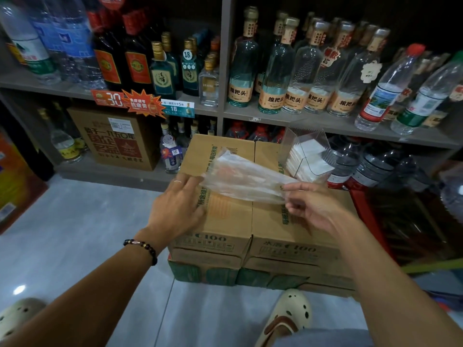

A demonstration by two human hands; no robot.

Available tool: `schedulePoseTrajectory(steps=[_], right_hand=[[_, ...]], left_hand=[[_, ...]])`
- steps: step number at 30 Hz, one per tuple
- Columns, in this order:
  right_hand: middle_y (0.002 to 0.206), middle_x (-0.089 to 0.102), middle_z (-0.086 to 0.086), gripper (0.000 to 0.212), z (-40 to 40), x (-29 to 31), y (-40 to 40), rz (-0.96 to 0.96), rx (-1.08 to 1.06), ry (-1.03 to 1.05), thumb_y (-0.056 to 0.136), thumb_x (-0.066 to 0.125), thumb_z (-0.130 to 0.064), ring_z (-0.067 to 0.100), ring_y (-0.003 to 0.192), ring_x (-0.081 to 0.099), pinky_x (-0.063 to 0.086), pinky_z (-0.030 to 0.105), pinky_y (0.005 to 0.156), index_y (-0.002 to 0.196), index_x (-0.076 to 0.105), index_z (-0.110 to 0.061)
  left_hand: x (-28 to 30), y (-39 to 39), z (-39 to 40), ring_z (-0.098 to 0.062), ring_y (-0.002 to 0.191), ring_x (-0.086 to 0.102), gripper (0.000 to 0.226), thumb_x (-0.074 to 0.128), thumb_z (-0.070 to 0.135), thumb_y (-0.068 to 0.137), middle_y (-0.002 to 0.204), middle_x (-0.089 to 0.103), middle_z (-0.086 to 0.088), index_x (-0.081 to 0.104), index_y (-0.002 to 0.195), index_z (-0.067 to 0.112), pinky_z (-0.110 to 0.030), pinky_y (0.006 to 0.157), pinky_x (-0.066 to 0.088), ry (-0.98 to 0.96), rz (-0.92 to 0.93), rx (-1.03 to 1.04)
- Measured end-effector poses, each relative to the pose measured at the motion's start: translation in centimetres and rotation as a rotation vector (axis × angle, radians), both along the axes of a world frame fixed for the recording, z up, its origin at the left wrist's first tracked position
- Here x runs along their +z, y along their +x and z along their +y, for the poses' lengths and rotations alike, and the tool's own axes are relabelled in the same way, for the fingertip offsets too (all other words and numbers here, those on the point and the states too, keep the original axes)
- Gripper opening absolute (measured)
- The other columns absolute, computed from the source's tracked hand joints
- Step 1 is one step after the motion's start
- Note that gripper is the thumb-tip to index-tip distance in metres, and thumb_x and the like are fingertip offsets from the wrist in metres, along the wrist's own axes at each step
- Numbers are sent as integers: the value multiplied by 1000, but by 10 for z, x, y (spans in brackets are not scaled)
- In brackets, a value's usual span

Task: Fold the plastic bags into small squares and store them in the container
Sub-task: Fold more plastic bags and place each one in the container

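A clear bag is stretched between both hands over the boxes. The left hand presses one end flat; the right hand pinches the other. A clear container of folded squares stands on the right box's far corner.

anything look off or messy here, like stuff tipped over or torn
Nothing stands out. The clear container sits upright on the cardboard boxes with folded squares inside, the plastic bag is held between the left hand and right hand, and the shelf bottles stand upright.
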State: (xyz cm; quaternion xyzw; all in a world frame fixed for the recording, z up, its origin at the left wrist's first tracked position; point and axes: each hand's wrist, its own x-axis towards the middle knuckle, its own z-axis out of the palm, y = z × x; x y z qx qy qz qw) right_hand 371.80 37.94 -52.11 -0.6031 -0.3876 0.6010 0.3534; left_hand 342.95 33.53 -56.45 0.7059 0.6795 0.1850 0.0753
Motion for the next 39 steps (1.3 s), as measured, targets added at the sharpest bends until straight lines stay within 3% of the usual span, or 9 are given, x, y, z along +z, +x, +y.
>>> schedulePoseTrajectory(steps=[5,10,13,17,21,26,32,36,39], right_hand=[[64,65,6,23,-1,-1,6,103,2,-38,88,59,8,12,51,57,49,19,43,107,67,-3],[66,64,8,21,3,-5,10,55,-23,-21,88,60,8,13,52,56,48,19,43,104,68,-2],[77,65,12,20,5,-11,13,-89,-16,-16,86,61,10,13,51,55,47,20,44,103,67,0],[95,70,11,6,3,-18,6,-558,62,-5,91,67,-10,13,62,58,51,29,59,94,71,-13],[126,54,4,24,-6,-15,-26,-1206,189,368,100,51,-34,17,106,53,43,34,92,112,65,-17],[149,41,7,37,-17,-37,-104,-1135,598,730,105,38,-27,21,139,35,27,40,116,139,48,-15],[165,-14,2,61,2,-66,-98,-1311,846,505,106,16,-48,21,152,-12,-7,47,120,158,-4,-22],[165,-15,3,64,9,-68,-59,-1344,711,409,104,11,-54,22,151,-13,-11,46,117,158,-5,-24],[166,10,6,59,0,-54,-48,-1258,583,471,105,22,-48,22,152,8,4,48,121,156,21,-17]], left_hand=[[-16,19,31,-26,131,39,62,63,24,87,145,39,-5,36,142,20,-46,109,38,85,17,-21],[-20,14,40,-29,90,66,17,60,8,85,102,69,-8,70,99,12,-40,68,55,207,147,-57],[-21,-4,25,-31,94,67,22,51,18,89,104,70,-10,70,99,10,-41,66,57,277,210,-137],[-29,-19,-9,-30,116,62,38,43,30,91,120,67,-11,71,108,11,-43,85,54,343,321,-367],[-32,-18,-18,-31,123,57,43,43,35,88,126,65,-12,71,111,11,-44,92,52,304,367,-454],[-37,-13,-9,-33,123,57,57,40,41,86,127,64,-12,64,126,9,-49,98,48,124,439,-473],[-50,-15,-12,-33,125,55,59,34,39,89,136,58,-13,55,136,9,-50,97,51,70,420,-473],[-51,-14,-13,-32,123,57,60,33,40,90,133,60,-12,55,136,11,-48,97,48,116,456,-469],[-45,-11,-14,-32,116,62,57,33,40,89,127,65,-11,58,133,14,-46,91,52,124,467,-461]])
